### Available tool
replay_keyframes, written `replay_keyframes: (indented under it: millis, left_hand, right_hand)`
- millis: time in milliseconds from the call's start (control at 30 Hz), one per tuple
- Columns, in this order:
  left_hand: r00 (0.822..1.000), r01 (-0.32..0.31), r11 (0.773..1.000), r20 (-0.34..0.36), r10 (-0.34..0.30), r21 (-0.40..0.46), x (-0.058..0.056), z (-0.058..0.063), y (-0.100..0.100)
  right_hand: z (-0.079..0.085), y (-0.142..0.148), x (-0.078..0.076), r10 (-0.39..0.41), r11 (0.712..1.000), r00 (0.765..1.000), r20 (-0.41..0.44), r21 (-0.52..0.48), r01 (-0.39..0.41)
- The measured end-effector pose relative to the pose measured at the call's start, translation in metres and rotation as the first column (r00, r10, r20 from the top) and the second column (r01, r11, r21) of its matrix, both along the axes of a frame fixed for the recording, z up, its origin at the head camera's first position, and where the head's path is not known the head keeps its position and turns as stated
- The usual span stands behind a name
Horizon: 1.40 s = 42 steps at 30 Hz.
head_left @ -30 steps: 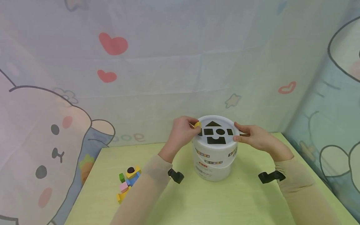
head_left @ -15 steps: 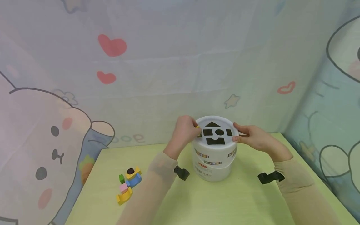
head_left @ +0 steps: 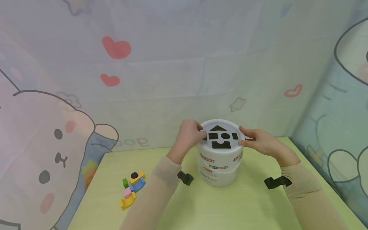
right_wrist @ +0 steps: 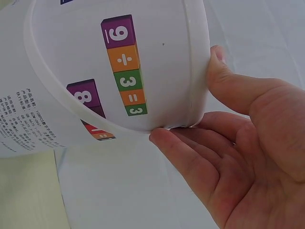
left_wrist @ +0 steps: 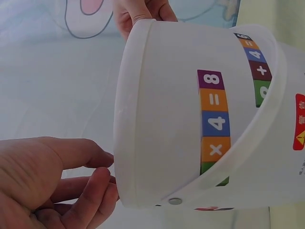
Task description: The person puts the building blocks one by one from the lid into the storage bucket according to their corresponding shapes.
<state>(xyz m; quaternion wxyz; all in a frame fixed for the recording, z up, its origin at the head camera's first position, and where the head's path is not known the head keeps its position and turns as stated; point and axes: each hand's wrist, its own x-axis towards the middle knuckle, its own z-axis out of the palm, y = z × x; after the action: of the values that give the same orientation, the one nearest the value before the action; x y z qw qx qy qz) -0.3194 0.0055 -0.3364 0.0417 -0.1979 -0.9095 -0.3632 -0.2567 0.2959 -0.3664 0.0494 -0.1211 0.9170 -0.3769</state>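
Observation:
A white bucket (head_left: pixel 217 179) stands upright, its white lid (head_left: pixel 228 128) pierced by several dark shaped holes. My left hand (head_left: pixel 188 135) is at the lid's left edge, fingertips over the hole there; no block shows between its fingers. In the left wrist view, the thumb and loosely bent fingers (left_wrist: pixel 95 188) meet the lid's edge. My right hand (head_left: pixel 261 141) grips the opposite rim, thumb on top and fingers below the lid's lip, also plain in the right wrist view. Coloured sum stickers (left_wrist: pixel 215 121) and a white carrying handle (left_wrist: pixel 252 133) show on the bucket's side.
Left of my left forearm, several toy blocks lie grouped on the light green table (head_left: pixel 189 214): a blue arch (head_left: pixel 138 184), a yellow arch (head_left: pixel 127 202), a pink block (head_left: pixel 127 192), a green block (head_left: pixel 125 183) and a dark round piece (head_left: pixel 134 175). A printed cloth (head_left: pixel 172 80) hangs behind.
A yellow block was pinched in my left fingers, then went down into the lid's left hole and is out of sight. The left hand shifted slightly right; the right hand kept its grip.

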Motion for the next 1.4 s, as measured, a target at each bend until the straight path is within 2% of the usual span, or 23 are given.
replay_keyframes:
  millis: [300,467,667,767,900,1000,1167,1400]
  left_hand:
    - [1.000,0.014,0.999,0.008,-0.015,0.030,-0.002,0.000,-0.005]
    - [0.993,0.118,0.989,-0.044,-0.114,0.094,-0.004,-0.006,-0.021]
    - [0.967,0.217,0.964,-0.165,-0.192,0.152,-0.003,-0.022,-0.063]
    - [0.958,0.231,0.962,-0.206,-0.199,0.145,-0.001,-0.033,-0.093]
    - [0.967,0.197,0.974,-0.188,-0.174,0.111,0.003,-0.052,-0.137]
    - [0.981,0.144,0.986,-0.143,-0.132,0.081,0.010,-0.070,-0.174]
    - [0.998,0.057,0.997,-0.043,-0.055,0.046,0.022,-0.102,-0.221]
    - [0.997,0.014,1.000,0.077,-0.015,0.013,0.038,-0.142,-0.274]
  right_hand:
    - [0.001,-0.001,-0.002,0.018,1.000,1.000,-0.006,-0.017,-0.018]
    - [0.000,0.000,-0.001,0.022,1.000,1.000,-0.011,-0.007,-0.022]
    - [-0.001,0.002,-0.001,0.024,1.000,1.000,-0.011,0.006,-0.024]
    - [-0.001,0.004,-0.001,0.032,0.999,0.999,-0.008,-0.001,-0.032]
    - [0.002,0.008,0.000,0.033,0.999,0.999,-0.013,0.004,-0.033]
    - [0.002,0.008,0.001,0.030,0.999,0.999,-0.021,0.018,-0.030]
    - [0.002,0.014,0.004,0.020,1.000,1.000,-0.015,0.024,-0.019]
    - [0.001,0.019,0.007,0.018,0.999,0.999,-0.028,0.033,-0.018]
